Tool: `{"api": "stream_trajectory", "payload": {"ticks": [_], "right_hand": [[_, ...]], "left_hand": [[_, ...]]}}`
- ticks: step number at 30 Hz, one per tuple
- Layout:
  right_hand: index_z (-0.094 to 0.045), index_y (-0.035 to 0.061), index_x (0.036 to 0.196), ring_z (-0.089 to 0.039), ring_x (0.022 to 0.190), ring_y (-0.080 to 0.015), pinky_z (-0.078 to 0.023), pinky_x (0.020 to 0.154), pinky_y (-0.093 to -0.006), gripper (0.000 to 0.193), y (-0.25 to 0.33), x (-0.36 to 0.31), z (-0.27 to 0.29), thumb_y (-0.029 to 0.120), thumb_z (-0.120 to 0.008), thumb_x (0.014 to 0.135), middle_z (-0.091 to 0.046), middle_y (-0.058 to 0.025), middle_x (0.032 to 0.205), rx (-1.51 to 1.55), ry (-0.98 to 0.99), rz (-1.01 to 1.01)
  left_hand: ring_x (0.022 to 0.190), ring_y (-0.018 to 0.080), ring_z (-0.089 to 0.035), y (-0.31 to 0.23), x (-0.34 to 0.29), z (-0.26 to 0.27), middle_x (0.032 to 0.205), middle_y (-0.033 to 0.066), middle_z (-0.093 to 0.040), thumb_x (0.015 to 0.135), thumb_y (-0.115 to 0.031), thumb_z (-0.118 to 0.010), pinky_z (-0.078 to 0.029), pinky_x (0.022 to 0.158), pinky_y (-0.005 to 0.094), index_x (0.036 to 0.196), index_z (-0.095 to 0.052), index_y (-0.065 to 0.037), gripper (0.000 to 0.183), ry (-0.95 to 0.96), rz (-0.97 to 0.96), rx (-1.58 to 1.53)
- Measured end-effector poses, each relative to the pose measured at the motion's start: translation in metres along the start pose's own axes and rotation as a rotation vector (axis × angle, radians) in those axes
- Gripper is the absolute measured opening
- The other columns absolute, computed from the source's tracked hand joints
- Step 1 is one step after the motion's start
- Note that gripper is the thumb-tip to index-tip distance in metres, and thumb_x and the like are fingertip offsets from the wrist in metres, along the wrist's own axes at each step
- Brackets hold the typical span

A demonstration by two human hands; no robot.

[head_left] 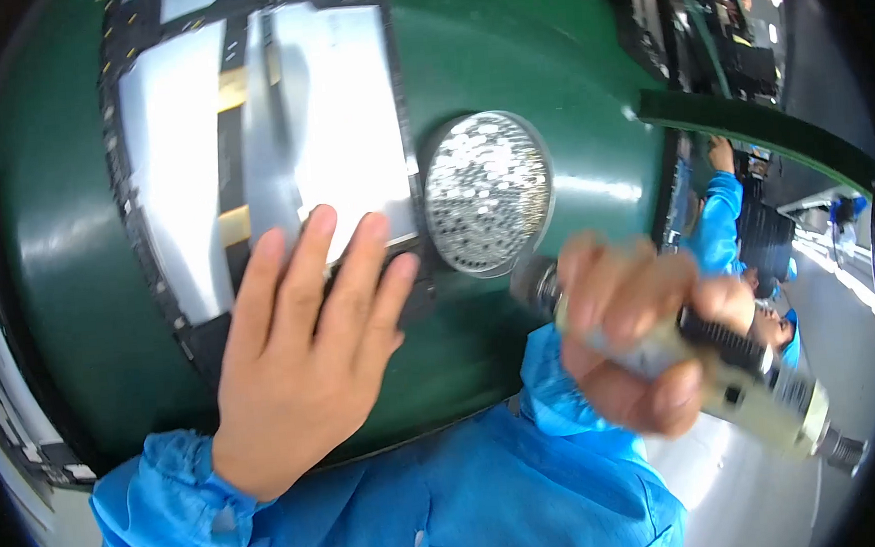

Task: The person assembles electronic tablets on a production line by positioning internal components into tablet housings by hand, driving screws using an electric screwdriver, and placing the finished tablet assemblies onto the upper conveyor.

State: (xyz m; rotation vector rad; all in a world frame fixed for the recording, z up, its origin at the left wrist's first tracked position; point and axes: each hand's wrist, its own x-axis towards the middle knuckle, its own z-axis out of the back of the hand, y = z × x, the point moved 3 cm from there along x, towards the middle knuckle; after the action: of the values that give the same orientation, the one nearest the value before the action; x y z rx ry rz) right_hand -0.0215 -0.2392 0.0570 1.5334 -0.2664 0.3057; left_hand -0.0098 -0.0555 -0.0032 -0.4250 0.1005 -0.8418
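1. Looking down in the head view, I have the framed panel (347, 109) on the green surface (513, 38), left of centre; it has bright silver plates set in a black border.
2. My left fingers (300, 304) are straight and slightly fanned, laid over the panel's lower edge with the tips reaching a silver plate. They have hold of nothing; how hard they press, I cannot tell.
3. My right fingers (635, 307) are curled round the driver (767, 424), a pale, barrel-shaped tool slanting from upper left to lower right. They are closed on its body and blurred.
4. Just right of the panel sits the round dish (550, 171), spread with small metal pieces (482, 185), probably screws. The driver's dark front end is right by the dish's lower rim; whether it touches, or carries a piece, I cannot make out.
5. I judge the step in hand to be fetching a piece with the driver while my left fingers steady the panel.
6. The next move, I reckon, calls for lining the tip up with one piece, checking it is seated, then bringing it upright over the panel without scraping the plates.
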Motion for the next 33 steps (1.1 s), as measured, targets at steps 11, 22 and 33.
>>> {"api": "stream_trajectory", "payload": {"ticks": [11, 22, 33], "right_hand": [[-0.033, 0.0077, 0.140, -0.047, 0.086, -0.0222, -0.034, 0.087, -0.0512, 0.077, -0.013, 0.016, 0.054, 0.040, -0.062, 0.076, -0.050, -0.0054, 0.087, 0.065, -0.258, -0.033], [-0.046, 0.0001, 0.115, -0.049, 0.061, -0.0185, -0.043, 0.059, -0.0353, 0.036, -0.036, 0.019, 0.034, 0.002, -0.058, 0.081, -0.052, -0.0084, 0.070, 0.040, -0.319, -0.012], [-0.047, 0.0003, 0.114, -0.049, 0.060, -0.0186, -0.040, 0.057, -0.0336, 0.036, -0.042, 0.020, 0.032, 0.007, -0.062, 0.082, -0.052, -0.0085, 0.068, 0.066, -0.305, 0.008]], "left_hand": [[0.136, 0.0482, -0.023, 0.015, -0.018, 0.029, 0.150, 0.0211, -0.025, 0.068, -0.025, -0.078, -0.025, 0.106, 0.0618, 0.132, -0.051, -0.017, 0.070, 0.143, 0.275, 0.150], [0.133, 0.0499, -0.028, 0.016, -0.028, 0.022, 0.147, 0.0249, -0.025, 0.077, -0.028, -0.073, -0.035, 0.103, 0.0561, 0.136, -0.046, -0.017, 0.066, 0.069, 0.240, 0.075], [0.134, 0.0474, -0.027, 0.013, -0.029, 0.020, 0.145, 0.0236, -0.029, 0.075, -0.020, -0.074, -0.022, 0.105, 0.0661, 0.127, -0.055, -0.014, 0.056, 0.087, 0.187, 0.101]]}}
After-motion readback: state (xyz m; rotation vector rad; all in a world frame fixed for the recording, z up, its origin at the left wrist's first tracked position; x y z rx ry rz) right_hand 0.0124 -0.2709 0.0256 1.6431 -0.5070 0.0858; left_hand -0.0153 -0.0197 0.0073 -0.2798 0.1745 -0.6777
